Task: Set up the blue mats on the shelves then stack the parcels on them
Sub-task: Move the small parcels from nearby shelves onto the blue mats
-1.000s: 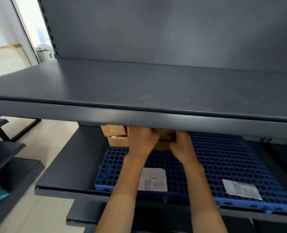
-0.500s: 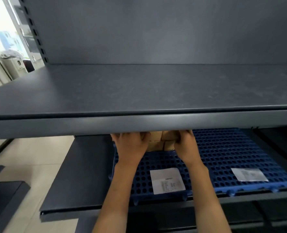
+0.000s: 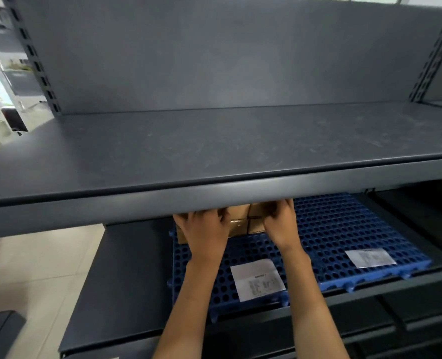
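On the lower shelf (image 3: 126, 281) lie the blue mats (image 3: 344, 229), each bearing a white label (image 3: 257, 279), so for this shelf the mat step looks done. The left hand (image 3: 204, 229) presses its grip around the left side of the brown parcels (image 3: 240, 220), which sit on the mat's rear portion, partly hidden under the upper shelf (image 3: 214, 151). The right hand (image 3: 280, 224) clasps their right side. The upper shelf carries no mat or parcel, so most of the stacking appears left to do.
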A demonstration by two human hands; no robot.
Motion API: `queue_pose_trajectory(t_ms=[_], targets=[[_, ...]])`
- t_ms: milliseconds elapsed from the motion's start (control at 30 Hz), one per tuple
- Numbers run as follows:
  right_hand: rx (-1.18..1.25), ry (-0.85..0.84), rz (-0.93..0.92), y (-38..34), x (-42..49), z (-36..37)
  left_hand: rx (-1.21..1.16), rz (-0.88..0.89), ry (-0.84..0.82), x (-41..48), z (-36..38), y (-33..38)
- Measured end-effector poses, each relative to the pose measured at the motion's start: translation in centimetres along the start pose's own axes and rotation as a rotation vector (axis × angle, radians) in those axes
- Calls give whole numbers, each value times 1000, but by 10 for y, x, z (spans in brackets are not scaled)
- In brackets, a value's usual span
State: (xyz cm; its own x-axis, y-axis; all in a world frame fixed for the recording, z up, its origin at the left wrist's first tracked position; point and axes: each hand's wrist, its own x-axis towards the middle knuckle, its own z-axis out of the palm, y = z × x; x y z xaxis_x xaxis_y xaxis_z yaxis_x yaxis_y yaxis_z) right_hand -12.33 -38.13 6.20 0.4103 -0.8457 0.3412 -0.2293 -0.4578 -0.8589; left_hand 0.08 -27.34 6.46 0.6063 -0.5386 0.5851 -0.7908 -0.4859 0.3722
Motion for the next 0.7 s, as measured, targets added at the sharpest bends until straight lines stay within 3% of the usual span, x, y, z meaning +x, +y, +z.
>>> queue_pose_trajectory(t_ms=[200, 400, 533, 700], targets=[[-5, -20, 2, -1, 0, 2, -33, 24, 9, -2, -3, 0], [-322, 86, -263, -11, -10, 9, -122, 62, 89, -7, -15, -14], [-425, 52, -289, -8, -18, 14, -235, -13, 145, -11, -23, -42], [-422, 9, -299, -5, -21, 22, -488, -134, -80, -21, -9, -58]])
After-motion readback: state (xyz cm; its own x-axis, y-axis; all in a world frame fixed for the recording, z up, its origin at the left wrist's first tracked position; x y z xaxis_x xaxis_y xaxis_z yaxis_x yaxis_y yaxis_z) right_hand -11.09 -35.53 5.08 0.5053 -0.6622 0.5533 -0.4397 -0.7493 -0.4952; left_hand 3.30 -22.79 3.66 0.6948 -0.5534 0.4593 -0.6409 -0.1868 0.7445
